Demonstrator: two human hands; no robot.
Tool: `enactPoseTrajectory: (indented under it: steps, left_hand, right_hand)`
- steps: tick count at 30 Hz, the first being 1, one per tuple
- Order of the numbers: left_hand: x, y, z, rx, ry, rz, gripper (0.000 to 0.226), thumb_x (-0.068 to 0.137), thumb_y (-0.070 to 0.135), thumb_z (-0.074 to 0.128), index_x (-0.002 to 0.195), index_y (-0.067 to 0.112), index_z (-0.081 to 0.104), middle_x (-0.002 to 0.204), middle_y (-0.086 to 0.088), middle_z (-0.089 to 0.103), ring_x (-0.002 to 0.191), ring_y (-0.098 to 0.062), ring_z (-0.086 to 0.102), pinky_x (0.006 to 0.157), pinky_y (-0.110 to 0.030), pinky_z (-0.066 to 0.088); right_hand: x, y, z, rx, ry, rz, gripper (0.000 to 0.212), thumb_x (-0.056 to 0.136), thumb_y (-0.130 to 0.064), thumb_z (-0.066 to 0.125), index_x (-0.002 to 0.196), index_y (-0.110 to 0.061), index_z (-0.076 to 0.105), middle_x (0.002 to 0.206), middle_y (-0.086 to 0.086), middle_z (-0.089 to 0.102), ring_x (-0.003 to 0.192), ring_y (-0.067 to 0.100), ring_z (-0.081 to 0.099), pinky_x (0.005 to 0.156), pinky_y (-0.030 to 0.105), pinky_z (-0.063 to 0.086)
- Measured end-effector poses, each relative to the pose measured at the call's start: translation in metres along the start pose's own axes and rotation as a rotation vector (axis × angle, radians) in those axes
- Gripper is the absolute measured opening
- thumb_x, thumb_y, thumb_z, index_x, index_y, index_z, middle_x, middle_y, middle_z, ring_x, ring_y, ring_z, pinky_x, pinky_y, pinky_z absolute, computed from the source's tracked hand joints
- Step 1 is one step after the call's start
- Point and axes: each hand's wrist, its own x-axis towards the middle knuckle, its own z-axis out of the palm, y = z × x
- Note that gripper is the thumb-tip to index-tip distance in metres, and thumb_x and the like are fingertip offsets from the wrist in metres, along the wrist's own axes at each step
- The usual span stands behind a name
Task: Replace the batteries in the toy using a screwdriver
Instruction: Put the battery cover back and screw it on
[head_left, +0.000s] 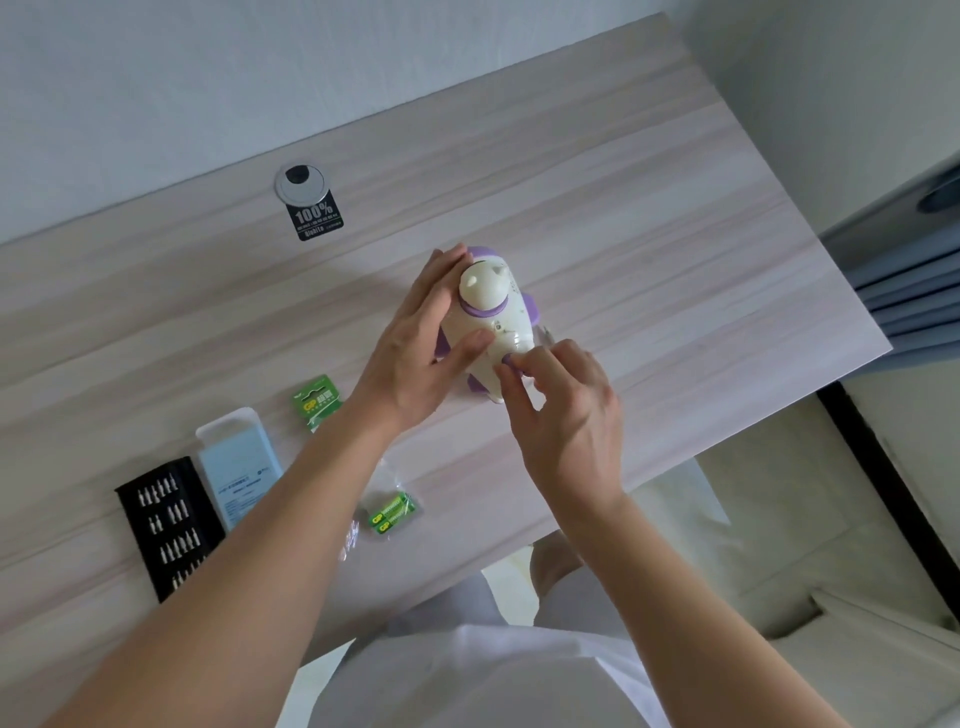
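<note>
Fingers (441, 270) of the left hand (421, 343) lie nearly straight along the left flank of the toy (493, 306), with the thumb laid across its front, so the toy is clasped and steadied between them. Fingers (511, 382) of the right hand (566, 415) are curled, and thumb and forefinger pinch a small purple knob (506, 359) low on the toy's near side. The toy stands at mid-surface (675, 260), its head toward the camera. Judged step: inspection or handling of the toy body, either before the battery cover is opened or after it has been refitted; neither hand holds a driver. If the cover is unopened, the next move calls for turning the toy to expose the cover screw, then selecting a matching bit. Supplies, left to right: a black bit rack (163, 525) at the near left edge; just beside it a clear case (239, 467) with a blue insert; a green battery pack (316, 402) beyond the left forearm; two green cells (393, 514) in torn clear wrap between the forearms. Limits of view: the battery cover and its screw are not visible, so their state cannot be determined. The driver handle cannot be located. A thin pale item just right of the toy is too indistinct to identify. The left forearm covers part of the case and the pack. Whether the wrapped cells are new or spent cannot be told.
</note>
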Motion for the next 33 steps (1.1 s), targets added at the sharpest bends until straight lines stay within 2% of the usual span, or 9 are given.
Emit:
enactPoseTrajectory:
  steps: [4,7,15,21,25,27,30,32,33]
  left_hand:
    - [0.001,0.000,0.000,-0.017,0.028,-0.029,0.072,0.092,0.044,0.058,0.151,0.009,0.037,0.160,0.000,0.029,0.150,-0.006,0.023,0.118,-0.014,0.019]
    - [0.002,0.002,0.000,-0.036,0.053,-0.028,0.071,0.090,0.042,0.061,0.149,0.008,0.040,0.158,-0.001,0.032,0.146,0.004,0.025,0.116,-0.013,0.021]
    - [0.005,0.003,0.000,-0.019,0.068,-0.016,0.073,0.086,0.045,0.067,0.145,0.007,0.046,0.154,-0.005,0.039,0.146,-0.011,0.034,0.117,-0.019,0.027]
    - [0.004,0.001,-0.003,-0.008,0.069,-0.016,0.070,0.086,0.046,0.068,0.142,0.009,0.050,0.152,-0.002,0.042,0.144,-0.013,0.037,0.116,-0.024,0.030]
    - [0.003,0.002,-0.006,-0.008,0.062,0.017,0.069,0.087,0.043,0.066,0.141,0.005,0.048,0.151,-0.006,0.041,0.143,-0.013,0.038,0.116,-0.023,0.030]
    - [0.001,0.002,-0.007,-0.024,0.052,0.011,0.071,0.086,0.044,0.067,0.142,0.005,0.046,0.152,-0.006,0.040,0.144,-0.013,0.037,0.116,-0.022,0.029]
    - [-0.003,0.003,-0.007,-0.049,0.035,-0.017,0.075,0.082,0.044,0.071,0.144,0.011,0.044,0.154,-0.001,0.036,0.146,-0.012,0.034,0.119,-0.026,0.029]
    - [-0.004,0.003,-0.006,-0.054,0.035,-0.012,0.075,0.081,0.039,0.073,0.145,0.010,0.044,0.155,-0.002,0.036,0.146,-0.011,0.033,0.119,-0.026,0.028]
    - [-0.004,0.003,-0.005,-0.046,0.037,-0.005,0.075,0.082,0.037,0.074,0.145,0.010,0.044,0.155,-0.002,0.036,0.146,-0.011,0.033,0.119,-0.025,0.028]
  right_hand:
    - [0.000,-0.004,0.003,-0.038,0.023,0.018,0.015,0.090,-0.022,0.070,0.080,-0.011,0.068,0.073,0.001,0.055,0.068,0.022,0.049,0.055,0.026,0.032]
    - [0.001,-0.006,0.004,-0.045,0.028,0.031,0.017,0.090,-0.020,0.070,0.076,-0.010,0.067,0.072,0.002,0.055,0.067,0.023,0.048,0.055,0.027,0.032]
    - [0.004,-0.009,0.006,-0.073,0.020,0.036,0.021,0.088,-0.015,0.070,0.070,-0.009,0.062,0.070,0.002,0.054,0.067,0.023,0.047,0.053,0.030,0.034]
    - [0.005,-0.011,0.008,-0.116,0.028,0.028,0.024,0.087,-0.018,0.073,0.068,-0.011,0.061,0.068,0.000,0.053,0.068,0.021,0.048,0.045,0.029,0.034]
    - [0.002,-0.011,0.005,-0.062,-0.009,0.026,0.021,0.088,-0.023,0.073,0.073,-0.013,0.064,0.069,-0.003,0.058,0.074,0.022,0.053,0.050,0.029,0.038]
    - [0.002,-0.010,0.002,0.058,-0.053,0.040,0.019,0.088,-0.028,0.074,0.075,-0.015,0.067,0.071,-0.006,0.061,0.076,0.018,0.055,0.055,0.030,0.042]
    - [0.010,0.000,-0.006,0.392,-0.112,0.257,0.012,0.087,-0.028,0.074,0.078,-0.023,0.070,0.072,-0.014,0.065,0.075,0.007,0.061,0.069,0.026,0.049]
    - [0.015,0.013,-0.005,0.527,-0.182,0.453,0.009,0.087,-0.028,0.075,0.084,-0.023,0.067,0.070,-0.014,0.061,0.065,0.004,0.059,0.065,0.025,0.048]
    - [0.016,0.018,-0.003,0.571,-0.215,0.514,0.013,0.087,-0.030,0.076,0.089,-0.023,0.065,0.069,-0.010,0.058,0.063,0.009,0.057,0.062,0.026,0.047]
